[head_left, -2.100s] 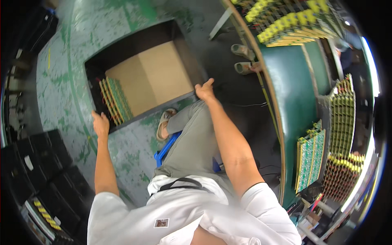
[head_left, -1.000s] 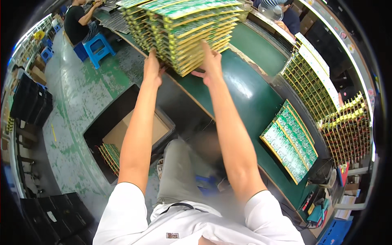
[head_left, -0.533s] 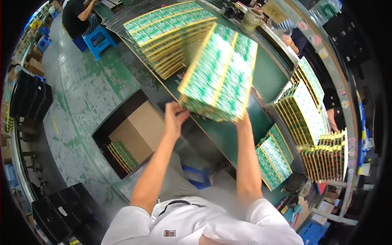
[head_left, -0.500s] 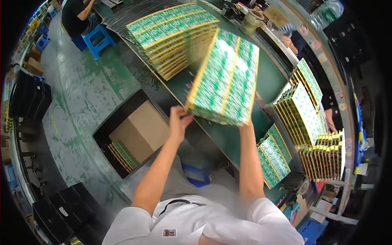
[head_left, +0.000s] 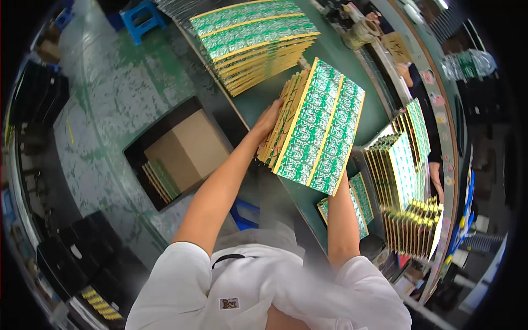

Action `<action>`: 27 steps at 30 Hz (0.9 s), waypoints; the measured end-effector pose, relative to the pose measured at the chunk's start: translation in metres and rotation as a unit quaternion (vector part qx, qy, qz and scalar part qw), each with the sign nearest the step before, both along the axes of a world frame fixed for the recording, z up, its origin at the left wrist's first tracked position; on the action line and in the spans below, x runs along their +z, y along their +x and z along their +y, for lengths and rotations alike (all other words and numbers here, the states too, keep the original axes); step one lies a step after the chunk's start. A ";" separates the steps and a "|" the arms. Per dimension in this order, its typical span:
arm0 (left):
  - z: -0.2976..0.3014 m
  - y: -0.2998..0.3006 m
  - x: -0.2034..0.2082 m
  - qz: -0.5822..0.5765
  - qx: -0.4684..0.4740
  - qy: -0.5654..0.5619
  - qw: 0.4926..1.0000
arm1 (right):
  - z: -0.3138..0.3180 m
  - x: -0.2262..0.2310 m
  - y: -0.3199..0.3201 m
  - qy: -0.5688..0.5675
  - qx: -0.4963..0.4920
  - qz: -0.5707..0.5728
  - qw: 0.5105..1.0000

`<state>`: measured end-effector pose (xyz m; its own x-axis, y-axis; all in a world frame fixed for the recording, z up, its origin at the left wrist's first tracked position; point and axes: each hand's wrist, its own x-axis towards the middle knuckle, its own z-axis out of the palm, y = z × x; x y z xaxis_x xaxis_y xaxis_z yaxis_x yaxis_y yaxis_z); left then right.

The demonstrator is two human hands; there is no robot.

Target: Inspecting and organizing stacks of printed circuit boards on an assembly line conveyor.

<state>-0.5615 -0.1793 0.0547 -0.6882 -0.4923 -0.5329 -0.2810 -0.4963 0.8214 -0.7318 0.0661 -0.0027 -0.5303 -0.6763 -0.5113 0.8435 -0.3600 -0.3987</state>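
Observation:
A thick stack of green circuit board panels [head_left: 320, 129] with yellow edge strips is held tilted in front of me, over the bench. My left hand [head_left: 269, 117] is closed against the stack's left side, where several panel edges show. At the lower right, my right hand [head_left: 344, 183] supports the stack from behind; its fingers are hidden by the panels. Just beyond stands a taller pile of similar panels [head_left: 253, 27] on the green bench [head_left: 254, 103]. More panels [head_left: 360, 201] lie on the bench by my right forearm.
Left of the bench, a black bin [head_left: 160, 137] holds cardboard and a few boards. Upright rows of boards [head_left: 390, 170] stand at the right, near another person's hand [head_left: 436, 179]. A blue stool [head_left: 142, 21] is at the far left, and a plastic bottle [head_left: 470, 65] at the far right.
My left hand has moved from the stack's near corner up along its left side. The stack has turned, exposing its layered left edges, and the whole view has shifted.

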 end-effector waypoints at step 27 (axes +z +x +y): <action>0.021 0.351 -0.079 -0.103 0.384 -0.015 0.918 | -0.157 0.015 0.332 0.215 0.387 0.046 0.895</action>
<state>-0.2109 -0.1587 -0.0247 -0.0192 -0.8062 -0.5914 -0.0083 -0.5913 0.8064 -0.4001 -0.0908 0.0125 -0.0403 -0.6104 -0.7911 0.7308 0.5219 -0.4399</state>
